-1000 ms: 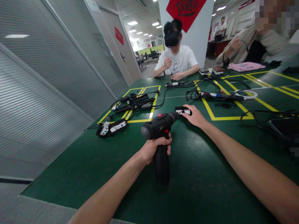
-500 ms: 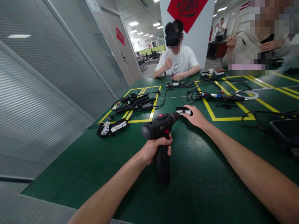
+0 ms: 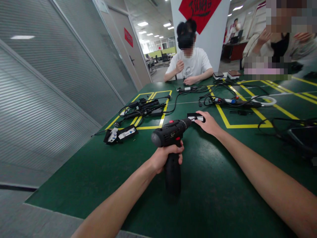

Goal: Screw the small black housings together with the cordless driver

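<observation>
- One black plastic pistol-shaped drill point(image 3: 170, 134): left fingers point(image 3: 180, 159) wrap its grip.
- Right fingers point(image 3: 200, 114) pinch a black-and-white rectangular block point(image 3: 194, 115) over the green bench point(image 3: 210, 172).
- Drill's nose at block: work seems underway; amount left unclear.

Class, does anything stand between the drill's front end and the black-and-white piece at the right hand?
Nothing visible does. The left hand grips the drill, aimed at the black-and-white piece. The right hand holds that piece, thumb close to the drill's tip; whether tip and piece touch is unclear.
</observation>
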### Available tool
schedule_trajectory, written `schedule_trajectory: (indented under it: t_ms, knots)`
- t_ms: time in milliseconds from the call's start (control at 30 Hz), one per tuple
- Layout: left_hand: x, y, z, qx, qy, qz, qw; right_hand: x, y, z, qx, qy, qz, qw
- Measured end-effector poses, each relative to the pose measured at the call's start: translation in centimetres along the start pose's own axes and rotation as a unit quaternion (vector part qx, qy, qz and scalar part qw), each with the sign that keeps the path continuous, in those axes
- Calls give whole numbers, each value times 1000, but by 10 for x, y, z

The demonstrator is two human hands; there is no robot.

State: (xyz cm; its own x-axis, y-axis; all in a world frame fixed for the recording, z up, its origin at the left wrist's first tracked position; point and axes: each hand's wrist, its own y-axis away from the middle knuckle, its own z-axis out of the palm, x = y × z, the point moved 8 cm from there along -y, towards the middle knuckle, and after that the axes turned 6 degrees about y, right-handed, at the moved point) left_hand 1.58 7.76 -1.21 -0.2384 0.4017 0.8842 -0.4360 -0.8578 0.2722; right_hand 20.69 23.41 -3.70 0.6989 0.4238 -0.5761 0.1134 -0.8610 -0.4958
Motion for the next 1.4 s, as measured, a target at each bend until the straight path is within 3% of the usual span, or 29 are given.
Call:
schedule_trajectory:
  t_ms: [1400]
  knots:
    - [0, 0, -1, -8, 4, 10, 1000, 1, 0, 0, 6, 7, 0, 1000]
